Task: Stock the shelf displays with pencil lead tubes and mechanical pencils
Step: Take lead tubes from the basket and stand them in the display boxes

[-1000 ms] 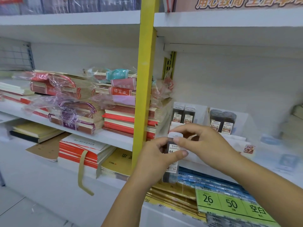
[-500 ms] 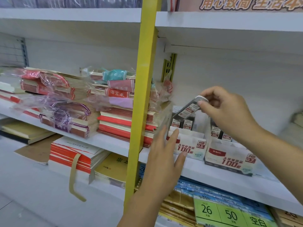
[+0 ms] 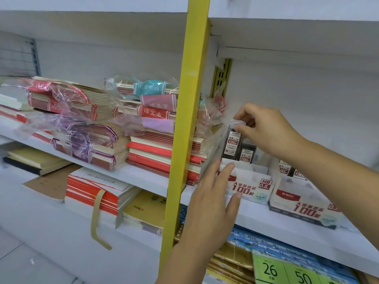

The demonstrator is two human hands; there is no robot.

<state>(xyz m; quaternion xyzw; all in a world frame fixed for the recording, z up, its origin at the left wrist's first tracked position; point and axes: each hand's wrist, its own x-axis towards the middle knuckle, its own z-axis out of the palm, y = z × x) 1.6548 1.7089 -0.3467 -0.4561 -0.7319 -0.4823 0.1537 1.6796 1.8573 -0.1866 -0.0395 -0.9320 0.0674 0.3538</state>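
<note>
Pinching: right hand (image 3: 266, 130) holds lead tube (image 3: 232, 144) by its cap.
Bracing: flat left hand (image 3: 213, 201) touches display box (image 3: 252, 185).
Risk: tube could swing, toppling neighbouring tube (image 3: 247, 155).

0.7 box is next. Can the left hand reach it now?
Probably not cleanly: the right hand grips a lead tube, its forearm crossing above the 0.7 box, in the left hand's way.

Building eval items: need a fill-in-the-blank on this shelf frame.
The right hand pinches the lead tube by its ____ end.
The left hand touches the display box marked HB ____.
The shelf post left of that box is ____.
Missing words: top; 0.5; yellow.
</note>
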